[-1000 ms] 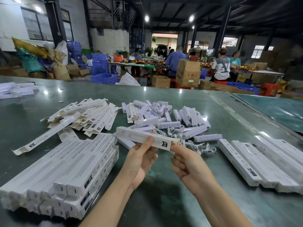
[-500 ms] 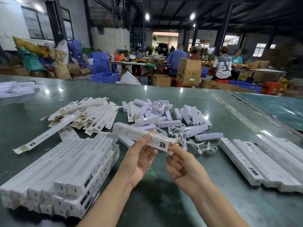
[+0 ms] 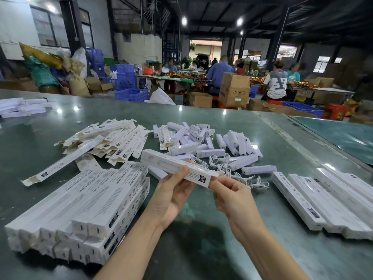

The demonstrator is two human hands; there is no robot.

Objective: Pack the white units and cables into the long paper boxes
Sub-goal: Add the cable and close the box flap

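A dark green tabletop (image 3: 201, 118) fills the lower view, glossy with lamp reflections. At its near left sits the biggest mass on it, a stack of closed long boxes (image 3: 84, 207) laid side by side in layers, their tops printed with a line that seems to read "SMART SENSOR LAMP", the letters too blurred to be sure. At the near right a row of closed long boxes (image 3: 323, 201) lies flat, with a CE mark on the nearest. Farther back on the left is a loose heap of flattened paper sleeves (image 3: 113, 140), one of them lying apart toward the near left. In the middle, beyond the hands, spreads a pile of white units (image 3: 203, 142), and just in front of it a tangle of white cables (image 3: 238, 170). Above the tabletop, between the stack and the cables, one long paper box (image 3: 171, 163) is held tilted, its far end pointing up-left. The left hand (image 3: 171, 197) grips it from below with the thumb on top, near a dark printed label; the right hand (image 3: 232, 197) pinches its near end, where small print is unreadable.
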